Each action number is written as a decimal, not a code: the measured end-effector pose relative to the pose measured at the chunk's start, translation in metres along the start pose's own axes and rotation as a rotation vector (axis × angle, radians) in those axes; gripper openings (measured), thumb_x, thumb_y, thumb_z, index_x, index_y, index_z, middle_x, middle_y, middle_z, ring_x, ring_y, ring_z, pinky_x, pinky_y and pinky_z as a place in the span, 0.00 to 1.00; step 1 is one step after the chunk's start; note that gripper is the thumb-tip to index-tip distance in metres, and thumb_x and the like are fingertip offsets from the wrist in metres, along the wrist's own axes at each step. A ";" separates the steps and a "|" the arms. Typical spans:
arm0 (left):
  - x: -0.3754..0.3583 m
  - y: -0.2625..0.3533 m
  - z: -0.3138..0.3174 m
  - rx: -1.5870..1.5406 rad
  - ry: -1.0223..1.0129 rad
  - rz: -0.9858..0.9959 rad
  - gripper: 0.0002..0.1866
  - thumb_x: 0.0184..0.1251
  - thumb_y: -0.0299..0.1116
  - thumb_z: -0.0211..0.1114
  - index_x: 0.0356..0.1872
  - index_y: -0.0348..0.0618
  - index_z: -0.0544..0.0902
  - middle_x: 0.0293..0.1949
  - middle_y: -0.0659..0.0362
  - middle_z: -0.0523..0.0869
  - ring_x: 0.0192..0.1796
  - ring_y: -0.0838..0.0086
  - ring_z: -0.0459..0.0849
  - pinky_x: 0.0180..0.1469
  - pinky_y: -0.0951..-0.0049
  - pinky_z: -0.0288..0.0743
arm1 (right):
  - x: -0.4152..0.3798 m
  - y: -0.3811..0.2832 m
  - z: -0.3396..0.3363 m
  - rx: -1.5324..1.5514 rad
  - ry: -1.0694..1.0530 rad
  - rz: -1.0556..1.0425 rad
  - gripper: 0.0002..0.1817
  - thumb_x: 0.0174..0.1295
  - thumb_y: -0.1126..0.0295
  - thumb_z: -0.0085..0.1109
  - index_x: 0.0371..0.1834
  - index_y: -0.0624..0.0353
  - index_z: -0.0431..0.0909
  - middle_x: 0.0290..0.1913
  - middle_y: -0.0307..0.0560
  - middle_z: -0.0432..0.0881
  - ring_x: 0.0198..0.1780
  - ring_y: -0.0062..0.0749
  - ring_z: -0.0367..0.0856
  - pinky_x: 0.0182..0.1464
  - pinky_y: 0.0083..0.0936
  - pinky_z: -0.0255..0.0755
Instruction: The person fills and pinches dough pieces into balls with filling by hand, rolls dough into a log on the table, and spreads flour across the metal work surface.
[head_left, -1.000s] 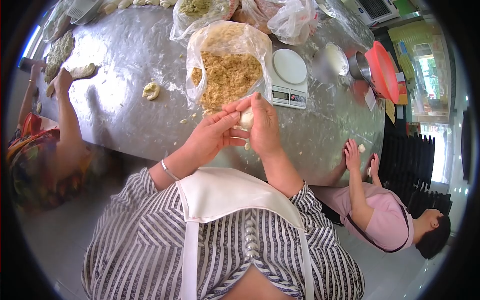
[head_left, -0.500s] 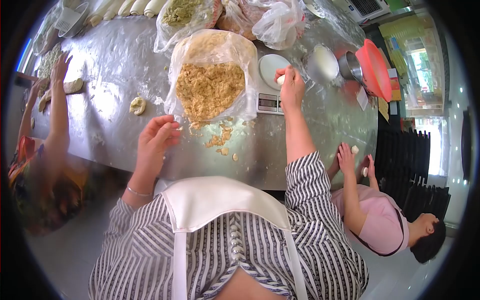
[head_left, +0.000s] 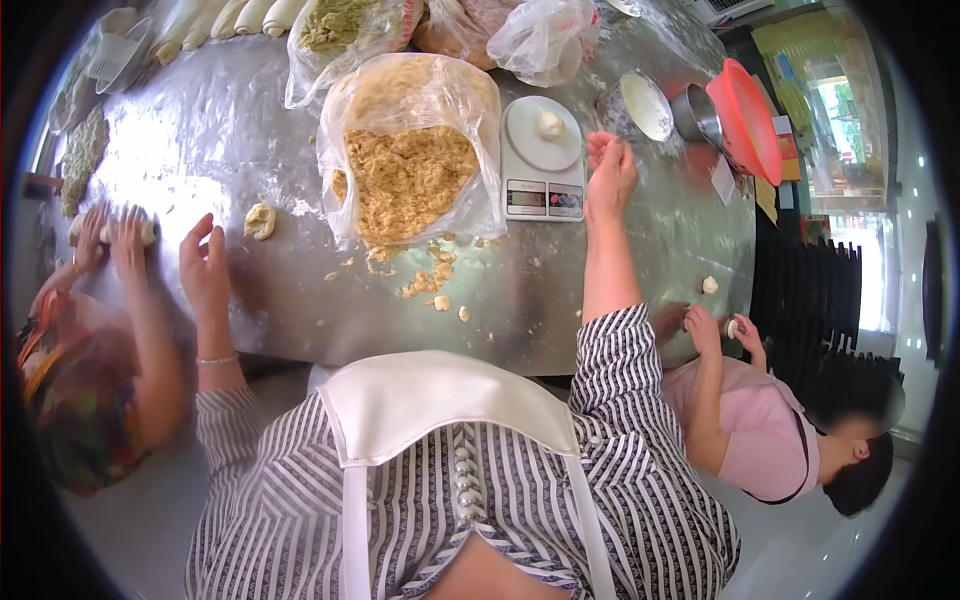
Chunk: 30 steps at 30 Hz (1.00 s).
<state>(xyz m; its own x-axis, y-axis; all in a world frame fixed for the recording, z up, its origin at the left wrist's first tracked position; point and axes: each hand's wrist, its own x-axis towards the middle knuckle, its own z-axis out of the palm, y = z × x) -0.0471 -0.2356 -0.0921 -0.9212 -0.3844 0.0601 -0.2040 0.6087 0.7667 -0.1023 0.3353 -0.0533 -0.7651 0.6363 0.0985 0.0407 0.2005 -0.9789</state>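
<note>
A small white dough ball [head_left: 549, 124] rests on the round plate of a kitchen scale [head_left: 542, 200]. Just right of the scale, my right hand [head_left: 612, 180] hovers with loosely bent fingers and nothing visible in it. Over the left part of the table, my left hand [head_left: 205, 275] is raised, thumb and fingers apart, holding nothing. The piece of dough [head_left: 260, 221] lies nearest to it, a little to the right. Between my hands sits a clear plastic bag [head_left: 425, 85] folded open around crumbly brown filling [head_left: 410, 180], with crumbs spilled in front.
At left, a co-worker's hands [head_left: 112, 235] press a dough roll. At right, another person in pink [head_left: 765, 440] handles small dough pieces. A flour bowl [head_left: 648, 108], a metal bowl [head_left: 697, 115] and a red basin [head_left: 745, 120] stand right. More filling bags [head_left: 545, 40] lie behind.
My right hand has let go of the dough ball on the scale and moved right. My left hand has swung left, away from the filling bag. The left co-worker's hands have come nearer.
</note>
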 end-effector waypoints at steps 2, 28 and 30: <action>0.008 -0.007 -0.002 0.139 -0.027 0.014 0.22 0.77 0.42 0.67 0.64 0.39 0.85 0.54 0.56 0.86 0.43 0.74 0.82 0.49 0.72 0.79 | -0.004 -0.001 -0.005 -0.045 -0.001 -0.015 0.19 0.82 0.60 0.45 0.51 0.64 0.83 0.49 0.47 0.89 0.53 0.32 0.85 0.57 0.32 0.78; -0.003 0.047 0.028 0.143 -0.276 -0.058 0.22 0.60 0.39 0.77 0.55 0.42 0.89 0.41 0.48 0.89 0.42 0.65 0.88 0.48 0.66 0.81 | 0.036 0.024 0.047 -1.080 -0.361 -0.512 0.27 0.59 0.55 0.72 0.62 0.47 0.83 0.57 0.51 0.84 0.60 0.51 0.81 0.62 0.45 0.76; -0.007 0.022 0.033 0.224 -0.113 0.186 0.21 0.58 0.39 0.79 0.52 0.42 0.88 0.33 0.58 0.84 0.36 0.71 0.82 0.45 0.67 0.79 | 0.013 0.002 0.043 -1.059 -0.306 -0.399 0.25 0.58 0.58 0.73 0.59 0.49 0.84 0.57 0.52 0.83 0.61 0.51 0.80 0.63 0.44 0.76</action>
<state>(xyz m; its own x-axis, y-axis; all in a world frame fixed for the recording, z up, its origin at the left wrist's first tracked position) -0.0565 -0.1968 -0.0974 -0.9781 -0.1799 0.1051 -0.0847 0.8043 0.5881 -0.1397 0.3120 -0.0620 -0.9613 0.2117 0.1763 0.1676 0.9573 -0.2356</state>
